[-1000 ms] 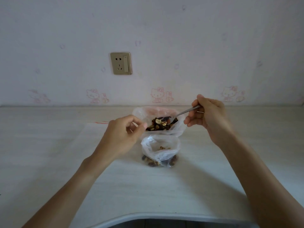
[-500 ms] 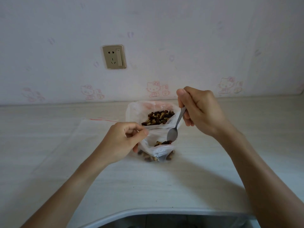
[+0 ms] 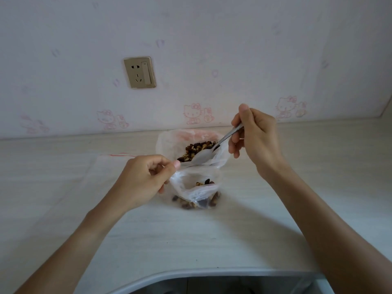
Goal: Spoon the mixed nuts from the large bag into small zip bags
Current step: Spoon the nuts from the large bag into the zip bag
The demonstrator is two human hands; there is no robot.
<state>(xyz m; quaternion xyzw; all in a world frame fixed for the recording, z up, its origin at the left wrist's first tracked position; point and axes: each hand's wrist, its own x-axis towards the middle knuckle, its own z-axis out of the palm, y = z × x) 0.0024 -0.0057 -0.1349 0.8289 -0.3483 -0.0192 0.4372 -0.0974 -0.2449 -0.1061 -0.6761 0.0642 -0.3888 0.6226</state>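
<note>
Spoon (image 3: 203, 156) between right-hand fingers (image 3: 234, 143)

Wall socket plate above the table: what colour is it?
The wall socket plate is champagne gold, seen in the head view.

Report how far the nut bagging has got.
Done: small zip bag already holds some nuts. In hand: left hand pinches its mouth open; right hand holds the spoon, apparently empty, over the large bag. Left: many nuts remain there.

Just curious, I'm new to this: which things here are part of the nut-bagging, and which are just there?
In use: clear large bag of mixed nuts; small clear zip bag; metal spoon; left hand; right hand.

Lying about: flat empty zip bags; beige wall socket.
</note>
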